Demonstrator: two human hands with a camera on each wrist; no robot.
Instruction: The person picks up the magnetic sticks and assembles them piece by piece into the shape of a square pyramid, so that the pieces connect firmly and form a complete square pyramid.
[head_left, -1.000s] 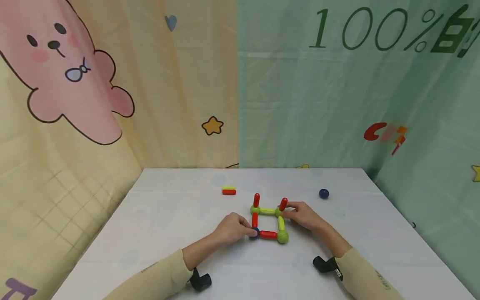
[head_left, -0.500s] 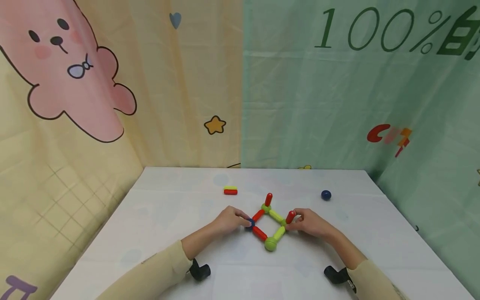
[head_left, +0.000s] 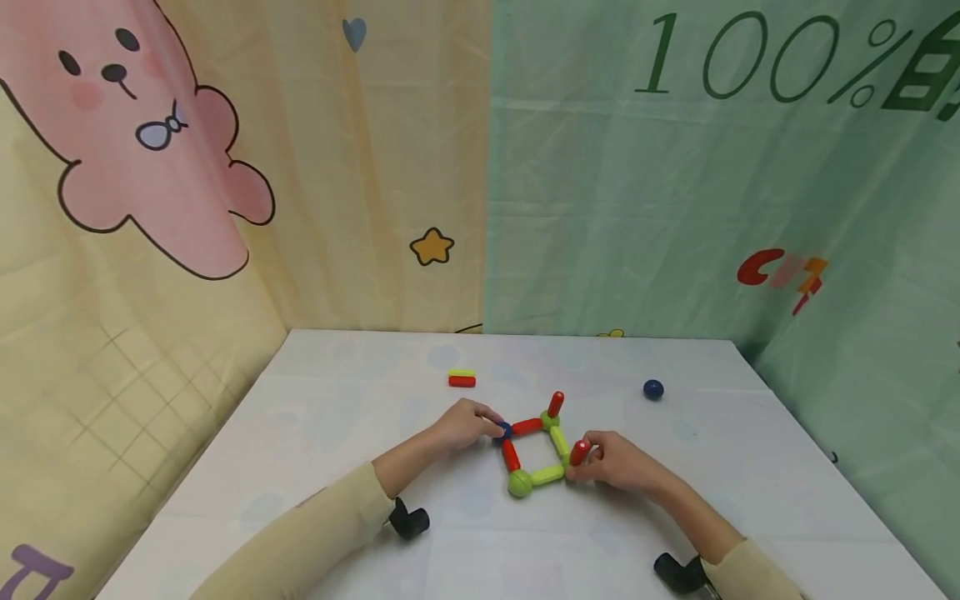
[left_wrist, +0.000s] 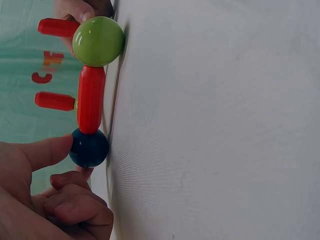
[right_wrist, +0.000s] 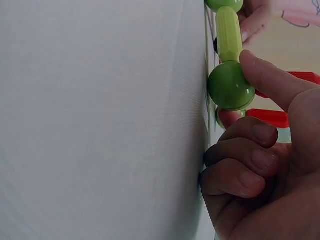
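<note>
A square of magnetic rods and balls lies on the table, with two red rods (head_left: pixel 511 456) and two yellow-green rods (head_left: pixel 559 446) as its sides. At its far left corner my left hand (head_left: pixel 463 425) pinches a blue ball (left_wrist: pixel 89 148) between thumb and finger. My right hand (head_left: pixel 617 461) pinches the green ball (right_wrist: pixel 231 86) at the near right corner, its other fingers curled. One red rod (head_left: pixel 579 452) rises from that ball, and another red rod (head_left: pixel 556 405) rises from the far right green ball (head_left: pixel 550 420). The near left green ball (head_left: pixel 520 482) is untouched.
A loose red rod (head_left: pixel 462 382) lies beside a yellow-green rod (head_left: pixel 461 372) toward the back of the white table (head_left: pixel 360 383). A loose blue ball (head_left: pixel 653 389) sits at the back right. Printed curtains (head_left: pixel 360 167) stand behind the table.
Both hands have turned the square clockwise as seen from above. The left hand moved away from the wearer with the blue ball, while the right hand came nearer with its green ball.
</note>
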